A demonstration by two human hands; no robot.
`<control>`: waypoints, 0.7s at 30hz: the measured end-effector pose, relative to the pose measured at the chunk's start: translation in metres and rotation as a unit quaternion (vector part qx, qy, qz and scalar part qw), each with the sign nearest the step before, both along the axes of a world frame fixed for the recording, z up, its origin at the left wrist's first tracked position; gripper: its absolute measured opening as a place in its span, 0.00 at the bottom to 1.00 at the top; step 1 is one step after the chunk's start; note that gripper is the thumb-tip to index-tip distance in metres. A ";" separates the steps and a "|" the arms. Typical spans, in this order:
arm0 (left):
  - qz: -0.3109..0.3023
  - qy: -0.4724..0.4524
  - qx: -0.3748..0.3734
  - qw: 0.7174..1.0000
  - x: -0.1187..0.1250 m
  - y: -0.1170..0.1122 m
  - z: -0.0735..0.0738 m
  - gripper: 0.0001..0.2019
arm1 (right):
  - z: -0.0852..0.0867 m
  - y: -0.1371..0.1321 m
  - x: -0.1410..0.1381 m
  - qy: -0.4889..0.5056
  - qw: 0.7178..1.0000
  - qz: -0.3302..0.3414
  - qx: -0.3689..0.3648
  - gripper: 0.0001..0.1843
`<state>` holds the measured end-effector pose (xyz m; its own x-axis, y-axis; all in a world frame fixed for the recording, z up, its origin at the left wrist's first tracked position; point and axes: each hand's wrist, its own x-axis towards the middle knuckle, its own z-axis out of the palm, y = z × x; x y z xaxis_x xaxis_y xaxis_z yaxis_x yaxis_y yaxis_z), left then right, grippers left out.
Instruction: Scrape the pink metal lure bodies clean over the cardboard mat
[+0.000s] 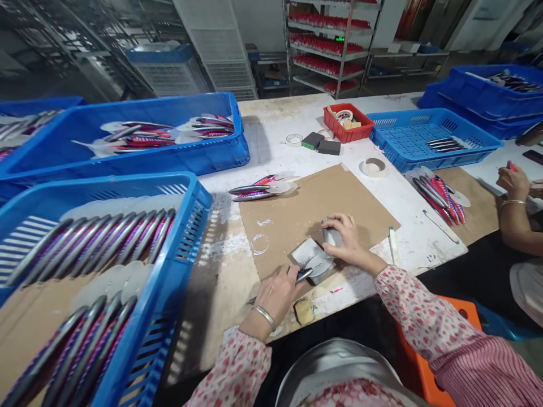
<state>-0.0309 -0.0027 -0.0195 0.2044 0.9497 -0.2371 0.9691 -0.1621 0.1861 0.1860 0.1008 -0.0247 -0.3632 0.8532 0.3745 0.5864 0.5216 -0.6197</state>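
My left hand (278,291) is closed around a slim grey and purple lure-shaped piece (302,276), holding it near the table's front edge. Its clear round disc end (319,263) lies on a grey block (311,257). My right hand (345,240) is closed on a small grey block (330,233) and presses it down right above that disc, on a brown cardboard sheet (297,209).
Blue crates (186,226) at left hold many rows of the same pieces on cardboard. A small pile of pieces (261,189) lies beyond the sheet. Tape rolls (373,167), dark blocks (328,147), a red bin (345,121) and more crates (432,141) are behind. Another person's hand (513,181) works at right.
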 end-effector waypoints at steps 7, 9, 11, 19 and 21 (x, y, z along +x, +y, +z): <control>-0.015 0.031 0.011 0.999 -0.003 0.003 -0.012 0.13 | 0.008 -0.010 -0.044 -0.064 0.995 0.069 0.014 0.23; -0.008 0.036 0.015 0.999 -0.004 0.002 -0.013 0.14 | 0.012 -0.009 -0.045 -0.072 0.993 0.094 0.014 0.23; -0.007 0.032 0.021 0.999 -0.004 0.000 -0.016 0.12 | 0.015 -0.007 -0.036 -0.091 0.991 0.094 -0.007 0.23; 0.010 0.035 0.024 0.999 -0.005 -0.001 -0.024 0.14 | 0.018 -0.011 -0.052 -0.089 0.991 0.098 -0.001 0.23; 0.004 0.029 0.030 0.999 -0.005 -0.001 -0.022 0.13 | 0.017 -0.010 -0.047 -0.089 0.991 0.096 -0.013 0.23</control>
